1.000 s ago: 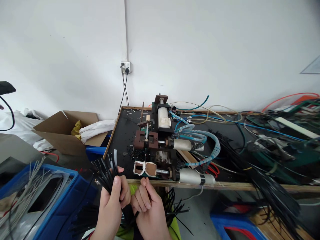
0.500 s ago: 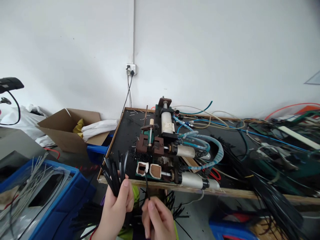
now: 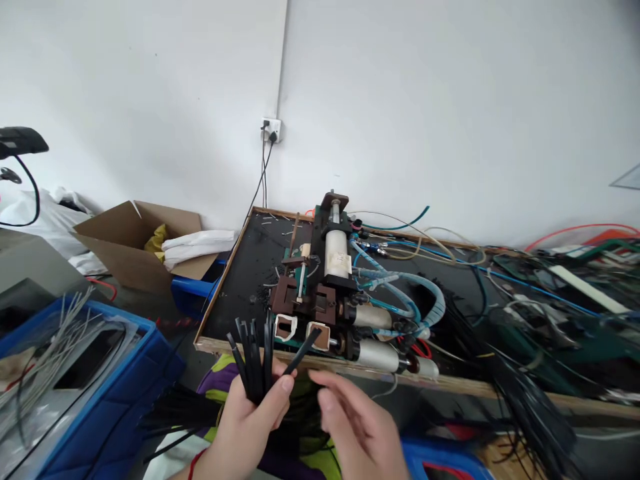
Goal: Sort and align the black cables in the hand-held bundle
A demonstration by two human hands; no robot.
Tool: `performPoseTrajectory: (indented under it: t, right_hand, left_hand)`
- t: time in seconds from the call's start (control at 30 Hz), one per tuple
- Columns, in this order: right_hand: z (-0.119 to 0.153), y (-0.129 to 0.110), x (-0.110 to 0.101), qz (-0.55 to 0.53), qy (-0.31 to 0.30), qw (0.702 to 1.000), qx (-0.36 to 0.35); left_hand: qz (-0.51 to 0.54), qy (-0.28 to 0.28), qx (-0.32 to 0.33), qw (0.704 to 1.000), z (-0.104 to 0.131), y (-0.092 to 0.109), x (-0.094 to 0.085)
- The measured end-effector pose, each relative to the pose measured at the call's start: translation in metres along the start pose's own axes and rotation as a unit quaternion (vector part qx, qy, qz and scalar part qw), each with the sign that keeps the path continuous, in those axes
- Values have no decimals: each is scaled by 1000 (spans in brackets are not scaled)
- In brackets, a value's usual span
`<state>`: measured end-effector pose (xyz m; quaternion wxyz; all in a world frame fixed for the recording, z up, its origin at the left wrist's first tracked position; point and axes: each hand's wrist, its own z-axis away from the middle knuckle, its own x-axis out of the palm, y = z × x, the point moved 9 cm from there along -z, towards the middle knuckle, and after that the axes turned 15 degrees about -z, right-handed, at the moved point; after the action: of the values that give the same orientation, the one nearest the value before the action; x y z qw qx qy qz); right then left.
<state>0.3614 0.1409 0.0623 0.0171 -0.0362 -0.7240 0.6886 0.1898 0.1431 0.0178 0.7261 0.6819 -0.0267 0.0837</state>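
Observation:
A bunch of black cables (image 3: 254, 363) stands upright in my left hand (image 3: 255, 417), the fingers wrapped round it. One cable of the bunch slants away to the right between thumb and forefinger. My right hand (image 3: 357, 427) is just to the right, thumb and fingers apart, with nothing seen in it. Beyond both hands, at the bench's front edge, is a pneumatic machine (image 3: 338, 253) with two white-rimmed jaws (image 3: 286, 328) standing apart. More black cables (image 3: 187, 410) lie low on the left, across my lap.
The dark bench (image 3: 235, 277) has a wooden rim. At left are a blue bin (image 3: 125, 393) of thin pale wires and a cardboard box (image 3: 115, 250). A black cable bundle (image 3: 533, 400) hangs over the bench edge at right. Air hoses (image 3: 425, 287) loop beside the machine.
My right hand has let go of a black cable and moved right, its fingers opening. The left hand has shifted right with the bunch, where one cable now slants rightward.

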Motion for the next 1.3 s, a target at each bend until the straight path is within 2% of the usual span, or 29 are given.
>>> performPoseTrajectory:
  t: [0.07, 0.17, 0.27, 0.33, 0.4, 0.47, 0.53, 0.63, 0.77, 0.87, 0.97, 1.07, 1.17, 1.3]
  right_hand:
    - [-8, -14, 33, -77, -24, 996, -23]
    - [-12, -15, 53, -142, -16, 989, -41]
    - [-10, -1, 46, -190, 36, 980, -47]
    - [-7, 5, 36, -226, 81, 968, -70]
    - [-3, 6, 32, -245, 100, 960, -86]
    - [-2, 7, 41, -223, 77, 970, -60]
    - [-2, 10, 56, -164, 26, 986, -21]
    - [2, 19, 74, -121, -35, 992, 6]
    - [11, 52, 84, -179, -83, 978, 71]
    - [12, 72, 85, -316, -62, 940, 112]
    - [4, 78, 89, -493, -24, 861, 120]
    - [-5, 79, 98, -591, -16, 795, 136]
    - [-9, 81, 106, -632, -21, 758, 162]
    - [-7, 84, 114, -659, -24, 728, 189]
  left_hand:
    - [-8, -3, 5, 1000, 3, -3, 0]
    - [-13, 7, -4, 1000, 6, -10, -4]
    - [-4, 37, -10, 999, 5, -10, -10]
    - [3, 77, 15, 997, 1, 0, -17]
    - [-5, 124, 39, 992, -3, 10, -27]
    - [-13, 152, 34, 988, -6, 13, -34]
    - [-27, 136, 17, 990, -9, 12, -33]
    - [-73, 114, 5, 991, -10, 8, -31]
    - [-91, 180, 23, 979, -10, 12, -47]
    - [-12, 163, 7, 986, -15, 8, -46]
    - [85, 152, 19, 985, -18, 12, -43]
    - [127, 128, 39, 983, -20, 18, -40]
    - [133, 108, 35, 985, -20, 19, -38]
    - [136, 110, 27, 984, -19, 16, -39]
